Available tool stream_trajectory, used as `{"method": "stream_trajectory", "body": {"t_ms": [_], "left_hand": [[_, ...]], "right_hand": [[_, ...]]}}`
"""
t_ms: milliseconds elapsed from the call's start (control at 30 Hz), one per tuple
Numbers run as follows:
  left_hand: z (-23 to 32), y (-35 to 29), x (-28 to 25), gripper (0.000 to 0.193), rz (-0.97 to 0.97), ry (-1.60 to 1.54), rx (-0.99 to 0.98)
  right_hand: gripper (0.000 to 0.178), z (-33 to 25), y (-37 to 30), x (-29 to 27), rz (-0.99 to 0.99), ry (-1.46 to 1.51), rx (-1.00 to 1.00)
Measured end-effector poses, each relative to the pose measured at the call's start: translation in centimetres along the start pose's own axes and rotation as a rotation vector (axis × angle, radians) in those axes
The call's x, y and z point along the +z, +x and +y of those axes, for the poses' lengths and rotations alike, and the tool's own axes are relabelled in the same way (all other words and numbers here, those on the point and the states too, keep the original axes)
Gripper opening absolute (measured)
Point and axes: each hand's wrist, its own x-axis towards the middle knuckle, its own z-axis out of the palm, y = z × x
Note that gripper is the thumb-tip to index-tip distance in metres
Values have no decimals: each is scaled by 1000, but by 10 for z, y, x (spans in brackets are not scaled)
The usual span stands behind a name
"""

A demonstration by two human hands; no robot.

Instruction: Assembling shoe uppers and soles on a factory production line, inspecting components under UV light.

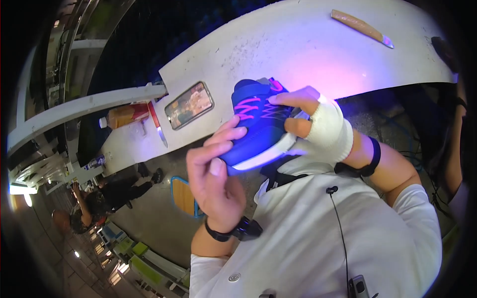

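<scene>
A dark blue sneaker with pink and dark laces and a white sole is held up before my chest, at the near side of the white table. My left hand is bare and grips the shoe at the toe, with fingers on the upper and the thumb by the sole. On the other side, my right hand, in a white glove that leaves the fingertips free, holds the shoe near the laces and the sole edge. Purplish light falls on the shoe and the tabletop behind it.
On the table lie a phone with its screen lit, a red-handled knife and a wooden-handled knife. A plastic bottle lies left of them. Below stands a blue-framed stool. Another person is at the far left; someone's arm shows at right.
</scene>
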Motion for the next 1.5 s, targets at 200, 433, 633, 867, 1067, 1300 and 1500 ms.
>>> {"method": "stream_trajectory", "body": {"t_ms": [200,433,633,867,1067,1300,1500], "left_hand": [[13,26,-30,53,-384,543,112],[-2,12,-33,58,-297,549,186],[-21,-7,-55,43,-245,534,227],[-20,-21,-71,82,-196,546,-341],[-22,-14,-60,95,-195,890,-527],[-13,-6,-26,92,-135,1072,-460],[35,23,-41,80,-472,642,-285]], "right_hand": [[21,13,13,12,17,-55,-255],[22,9,20,0,-113,-19,-188],[42,19,16,22,-83,-66,-22],[23,27,4,62,-78,-101,-166],[33,24,3,69,-13,-87,-266],[38,30,-10,70,56,-77,-232],[62,26,-30,33,134,200,155]]}}
